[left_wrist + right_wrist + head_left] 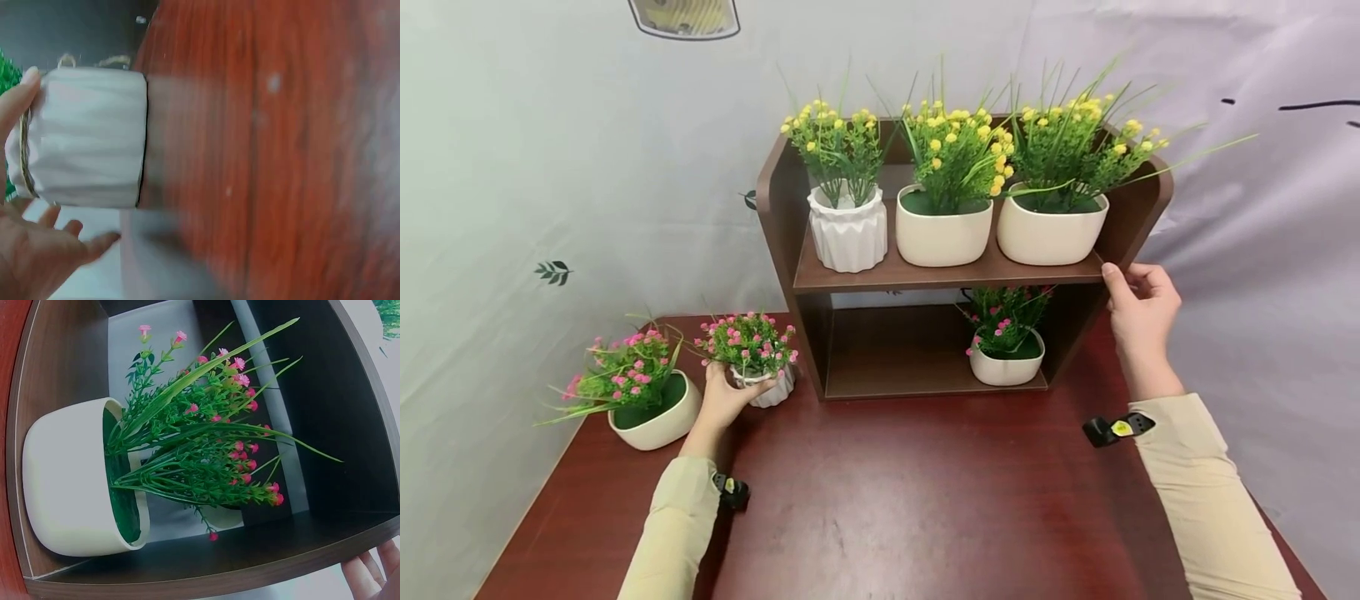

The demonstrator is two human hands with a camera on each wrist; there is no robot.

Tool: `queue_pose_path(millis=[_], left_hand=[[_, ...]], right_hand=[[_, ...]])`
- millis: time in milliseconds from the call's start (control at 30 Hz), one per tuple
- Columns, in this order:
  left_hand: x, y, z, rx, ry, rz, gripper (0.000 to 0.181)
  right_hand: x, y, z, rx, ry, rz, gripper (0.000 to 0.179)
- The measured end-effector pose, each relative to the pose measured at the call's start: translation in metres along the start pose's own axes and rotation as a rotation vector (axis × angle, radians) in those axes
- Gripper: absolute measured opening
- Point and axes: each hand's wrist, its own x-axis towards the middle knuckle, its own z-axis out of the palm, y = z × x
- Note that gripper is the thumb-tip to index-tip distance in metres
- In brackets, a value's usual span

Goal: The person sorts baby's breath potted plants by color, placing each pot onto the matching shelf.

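At the left, my left hand (724, 398) holds a small ribbed white flowerpot (772, 389) with pink flowers by its rim. In the left wrist view the thumb lies at the rim of this pot (90, 137), the fingers round its other side. My right hand (1146, 312) grips the right side of a brown two-tier shelf (917, 273), thumb at the front edge by the upper board. Only its fingertips (361, 580) show outside the panel in the right wrist view. A cream oval pot (69, 481) of pink flowers stands on the lower tier, at the right.
Along the upper tier stand a ribbed white pot (848, 229) and two cream oval pots (943, 237), all with yellow flowers. Another cream oval pot (658, 421) with pink flowers is left of my left hand on the red-brown table (895, 500). A pale cloth backdrop (587, 150) hangs behind.
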Motion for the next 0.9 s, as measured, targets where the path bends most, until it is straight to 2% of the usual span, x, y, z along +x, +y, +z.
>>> queue_pose_path(millis=[100,200,300,433,533,667,767,900], left_hand=[[-0.001,-0.004,-0.003,-0.064,-0.034,-0.019,0.083],[-0.004,-0.007,-0.003,-0.101,-0.038,-0.05,0.083],[-0.006,-0.007,-0.004,-0.117,-0.033,-0.04,0.08],[-0.009,-0.006,-0.005,-0.088,-0.048,-0.019,0.076],[-0.011,-0.005,-0.006,-0.062,-0.068,-0.047,0.076],[-0.015,-0.004,-0.005,-0.081,-0.066,-0.101,0.086],[-0.016,-0.003,-0.004,-0.102,-0.069,-0.113,0.091],[-0.019,-0.002,-0.004,-0.084,-0.094,-0.108,0.09]], right_hand=[[-0.005,-0.007,0.003,0.006,-0.01,0.0,0.025],[-0.009,-0.011,0.005,0.008,-0.015,-0.005,0.025],[-0.009,-0.012,0.005,0.01,-0.015,-0.005,0.025],[-0.005,-0.007,0.003,0.007,-0.008,-0.008,0.024],[-0.002,-0.002,0.001,0.001,-0.004,-0.007,0.023],[0.001,0.002,0.0,-0.005,-0.006,-0.004,0.023],[0.002,0.003,0.0,-0.007,-0.005,-0.008,0.023],[0.002,0.005,-0.001,-0.016,-0.002,-0.009,0.023]])
